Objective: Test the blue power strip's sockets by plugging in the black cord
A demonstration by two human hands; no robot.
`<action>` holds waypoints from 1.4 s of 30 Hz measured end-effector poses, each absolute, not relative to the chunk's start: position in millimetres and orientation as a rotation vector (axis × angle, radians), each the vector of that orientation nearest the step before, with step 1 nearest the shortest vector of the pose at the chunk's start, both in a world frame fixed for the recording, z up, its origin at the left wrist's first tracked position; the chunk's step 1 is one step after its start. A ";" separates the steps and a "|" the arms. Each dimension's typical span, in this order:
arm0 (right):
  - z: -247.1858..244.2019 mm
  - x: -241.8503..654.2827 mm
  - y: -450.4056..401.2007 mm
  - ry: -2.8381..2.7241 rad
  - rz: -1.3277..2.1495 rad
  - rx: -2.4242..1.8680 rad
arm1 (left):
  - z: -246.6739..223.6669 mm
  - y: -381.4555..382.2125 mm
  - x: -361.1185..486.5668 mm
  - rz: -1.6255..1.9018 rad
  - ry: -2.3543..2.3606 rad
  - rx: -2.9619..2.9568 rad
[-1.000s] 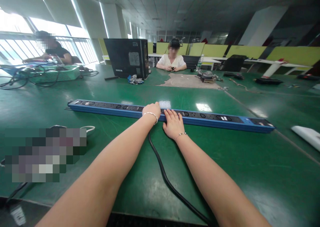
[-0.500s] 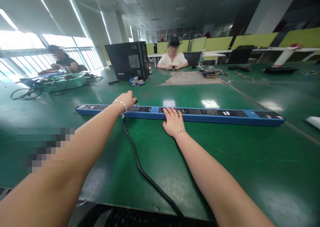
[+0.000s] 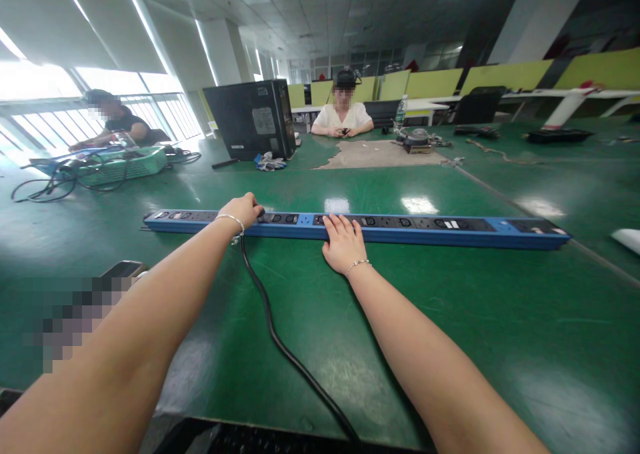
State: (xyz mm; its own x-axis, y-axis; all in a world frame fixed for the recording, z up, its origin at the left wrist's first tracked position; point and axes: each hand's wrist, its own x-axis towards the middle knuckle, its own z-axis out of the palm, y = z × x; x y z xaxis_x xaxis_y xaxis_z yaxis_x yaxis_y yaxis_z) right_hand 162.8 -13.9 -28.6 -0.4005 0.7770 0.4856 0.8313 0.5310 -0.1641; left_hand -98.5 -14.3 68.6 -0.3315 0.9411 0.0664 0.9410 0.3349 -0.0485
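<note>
Nearest, one black cable (image 3: 273,327) curves over the front edge of the green table (image 3: 430,341) up to the left hand (image 3: 243,210); its upper end lies farther left than one second ago. At that time the two hands stood side by side at mid-strip; now they are well apart. Half a second ago the left hand was held higher; it has since lowered onto the strip. The right hand (image 3: 345,242) keeps its place.

The single blue strip (image 3: 300,231) lies crosswise beyond the forearms, under both hands, with its longer exposed stretch to the right of the right hand. The left hand is closed about a dark plug (image 3: 261,214), mostly hidden by the fingers; whether it is seated cannot be told. The right hand lies flat, fingers extended over the strip's upper face. One blue socket (image 3: 305,219) shows between the hands. Each wrist bears one bracelet.

Farther off stand one green basket (image 3: 145,165) at left, holding an uncounted tangle of leads, and one black tower (image 3: 245,121), with gloves (image 3: 270,162) just before it. Beyond, two co-workers sit, one in white (image 3: 343,119), one in dark clothing (image 3: 127,126); one bottle (image 3: 401,113) stands upright.
</note>
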 end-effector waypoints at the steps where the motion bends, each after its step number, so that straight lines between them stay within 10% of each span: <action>1: -28.4 162.7 -14.0 -2.262 -0.141 -1.304 | 68.1 -13.3 -98.3 0.025 -2.494 -1.772; 42: -27.0 169.0 -7.6 -2.118 -0.139 -1.431 | 103.8 -11.5 -42.4 -0.319 -2.444 -1.937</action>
